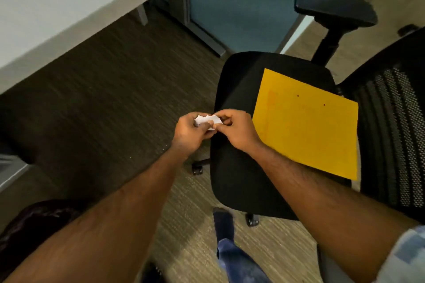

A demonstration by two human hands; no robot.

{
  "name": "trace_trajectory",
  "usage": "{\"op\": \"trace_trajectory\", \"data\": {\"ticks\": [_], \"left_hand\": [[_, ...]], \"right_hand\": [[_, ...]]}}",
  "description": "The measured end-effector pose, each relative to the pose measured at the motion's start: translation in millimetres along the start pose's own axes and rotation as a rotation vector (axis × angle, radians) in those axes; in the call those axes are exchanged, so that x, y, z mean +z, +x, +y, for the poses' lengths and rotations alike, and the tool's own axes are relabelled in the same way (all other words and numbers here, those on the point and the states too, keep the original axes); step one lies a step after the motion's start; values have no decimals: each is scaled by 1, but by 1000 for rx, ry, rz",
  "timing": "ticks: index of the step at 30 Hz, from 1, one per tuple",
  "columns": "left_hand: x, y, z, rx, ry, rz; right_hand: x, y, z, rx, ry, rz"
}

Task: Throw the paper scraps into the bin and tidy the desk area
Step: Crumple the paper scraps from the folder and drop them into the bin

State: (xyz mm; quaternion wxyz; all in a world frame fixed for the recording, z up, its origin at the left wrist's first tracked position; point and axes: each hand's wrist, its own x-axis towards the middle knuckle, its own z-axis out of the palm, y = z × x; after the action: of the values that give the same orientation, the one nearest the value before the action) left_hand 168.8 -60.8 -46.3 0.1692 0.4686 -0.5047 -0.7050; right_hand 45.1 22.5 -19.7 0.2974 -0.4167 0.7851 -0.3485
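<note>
Small white paper scraps (208, 120) are pinched between both of my hands, held above the front left edge of a black office chair seat (236, 103). My left hand (190, 132) grips the scraps from the left, fingers curled around them. My right hand (236, 130) pinches the same bundle from the right with thumb and fingertips. Most of the scraps are hidden inside my fingers. A yellow envelope (308, 124) lies flat on the chair seat, just right of my right hand. No bin is in view.
The white desk top (57, 11) runs across the upper left, with its metal leg (207, 37) and a blue partition behind. The chair's mesh back (395, 135) and armrest (333, 7) stand at the right. Carpet floor lies below; my foot (222, 220) is near a chair castor.
</note>
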Motion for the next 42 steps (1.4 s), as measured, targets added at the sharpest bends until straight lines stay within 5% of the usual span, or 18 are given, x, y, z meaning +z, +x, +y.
{"op": "trace_trajectory", "data": {"ticks": [18,27,36,42], "left_hand": [[-247,-170,-121,-124,-132,424],[-325,-251,-182,-141,-111,678],[-381,-287,-231,-283,-369,902],[-418,-280,-260,-320,-401,912]], "right_hand": [[270,-104,-113,-8,-14,-464],[382,-170,-135,-4,99,-564],[476,-201,-148,2,-31,-567],[506,-195,-148,-89,-205,-562]]}}
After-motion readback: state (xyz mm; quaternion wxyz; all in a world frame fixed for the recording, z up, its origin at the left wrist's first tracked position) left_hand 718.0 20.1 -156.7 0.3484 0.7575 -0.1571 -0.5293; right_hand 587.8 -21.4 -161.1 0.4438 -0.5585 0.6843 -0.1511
